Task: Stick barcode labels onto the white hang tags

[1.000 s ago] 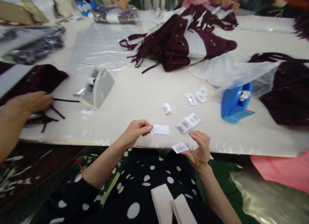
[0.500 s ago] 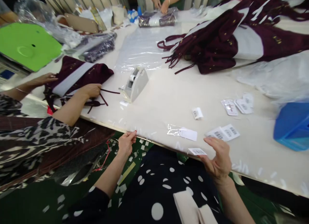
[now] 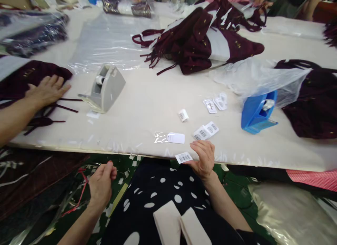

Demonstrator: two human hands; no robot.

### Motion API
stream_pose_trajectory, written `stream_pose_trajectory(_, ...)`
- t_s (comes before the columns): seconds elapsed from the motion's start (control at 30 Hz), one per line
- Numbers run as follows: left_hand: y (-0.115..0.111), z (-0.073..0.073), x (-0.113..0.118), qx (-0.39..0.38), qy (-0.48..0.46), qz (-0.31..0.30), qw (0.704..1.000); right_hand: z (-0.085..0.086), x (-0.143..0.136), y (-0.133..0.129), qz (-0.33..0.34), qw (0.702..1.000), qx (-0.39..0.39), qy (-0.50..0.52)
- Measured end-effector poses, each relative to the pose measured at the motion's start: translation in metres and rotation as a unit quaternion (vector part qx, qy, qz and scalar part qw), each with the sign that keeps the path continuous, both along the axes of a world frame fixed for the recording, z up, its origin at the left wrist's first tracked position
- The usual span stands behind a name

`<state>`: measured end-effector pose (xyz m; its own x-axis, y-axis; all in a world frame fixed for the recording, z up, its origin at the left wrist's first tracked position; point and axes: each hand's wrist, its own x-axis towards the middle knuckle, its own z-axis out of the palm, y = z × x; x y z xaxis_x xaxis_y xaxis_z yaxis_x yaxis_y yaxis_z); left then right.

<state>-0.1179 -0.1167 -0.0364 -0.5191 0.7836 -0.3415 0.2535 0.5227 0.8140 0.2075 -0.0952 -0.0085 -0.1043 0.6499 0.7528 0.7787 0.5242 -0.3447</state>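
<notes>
My right hand is at the table's front edge, with a white barcode label at its thumb; the other fingers curve above. My left hand is closed in front of the edge, thumb against the curled fingers; whatever it may hold is hidden. On the table just beyond the held label lies a white hang tag with a clear plastic strip at its left end. More barcode labels lie close past my right fingertips. A small folded label sits farther back.
A grey tape dispenser stands left, a blue one right. Dark red garments with white bands lie at the back. Several small tags lie right of centre. A co-worker's hand rests on a folded garment at left.
My view has turned to the right. My left hand has drawn back from the table edge, its fingers curled in. My right hand stays at the edge with the label. The co-worker's hand now lies flat on the garment.
</notes>
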Motion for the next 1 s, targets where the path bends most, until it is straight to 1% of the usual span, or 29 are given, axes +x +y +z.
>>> stream_pose_trajectory(0.03,-0.001,0.008,0.011,0.010,-0.030,-0.039,0.999,0.000,-0.001,0.000,0.005,1.000,0.003,-0.004)
stream_pose_trajectory(0.1,0.002,0.025,0.040,0.002,-0.103,-0.147,0.984,0.000,-0.003,0.001,0.016,1.000,0.008,-0.012)
stream_pose_trajectory(0.13,0.006,0.034,0.056,-0.019,-0.138,-0.198,0.970,-0.001,-0.004,0.002,0.020,1.000,0.009,-0.015)
stream_pose_trajectory(0.2,0.016,0.051,0.088,-0.053,-0.198,-0.275,0.939,-0.001,-0.004,0.002,0.024,0.999,0.010,-0.022)
stream_pose_trajectory(0.23,0.022,0.058,0.102,-0.068,-0.243,-0.302,0.919,-0.001,-0.004,0.001,0.022,0.999,0.008,-0.026)
stream_pose_trajectory(0.3,0.030,0.071,0.124,-0.107,-0.348,-0.328,0.872,-0.001,-0.001,-0.001,0.013,0.999,0.007,-0.035)
stream_pose_trajectory(0.37,0.036,0.077,0.138,-0.142,-0.426,-0.331,0.830,0.000,0.002,-0.005,-0.001,0.999,0.004,-0.045)
stream_pose_trajectory(0.4,0.038,0.078,0.143,-0.155,-0.443,-0.329,0.819,0.000,0.003,-0.007,-0.008,0.999,0.005,-0.049)
stream_pose_trajectory(0.47,0.041,0.078,0.148,-0.168,-0.446,-0.319,0.819,0.001,0.005,-0.010,-0.016,0.999,0.008,-0.052)
stream_pose_trajectory(0.57,0.044,0.074,0.151,-0.163,-0.416,-0.314,0.838,-0.001,0.005,-0.011,-0.009,0.999,0.002,-0.049)
stream_pose_trajectory(0.63,0.045,0.072,0.149,-0.141,-0.379,-0.325,0.855,-0.003,0.006,-0.010,0.007,0.999,-0.022,-0.048)
stream_pose_trajectory(0.73,0.048,0.072,0.145,-0.091,-0.311,-0.330,0.886,-0.007,0.006,-0.009,0.048,0.992,-0.100,-0.054)
stream_pose_trajectory(0.77,0.049,0.073,0.143,-0.079,-0.294,-0.329,0.894,-0.008,0.005,-0.010,0.055,0.989,-0.134,-0.041)
stream_pose_trajectory(0.83,0.051,0.074,0.140,-0.066,-0.267,-0.332,0.902,-0.007,0.004,-0.012,0.045,0.976,-0.209,0.043)
stream_pose_trajectory(0.87,0.052,0.074,0.139,-0.063,-0.255,-0.340,0.903,-0.006,0.003,-0.014,0.030,0.961,-0.251,0.112)
stream_pose_trajectory(0.9,0.053,0.074,0.139,-0.061,-0.243,-0.353,0.902,-0.005,0.001,-0.015,0.018,0.937,-0.295,0.188)
stream_pose_trajectory(0.93,0.053,0.073,0.139,-0.059,-0.231,-0.367,0.899,-0.003,0.000,-0.016,0.016,0.903,-0.339,0.262)
stream_pose_trajectory(1.0,0.053,0.072,0.141,-0.053,-0.205,-0.397,0.893,0.002,-0.004,-0.018,0.041,0.828,-0.421,0.368)
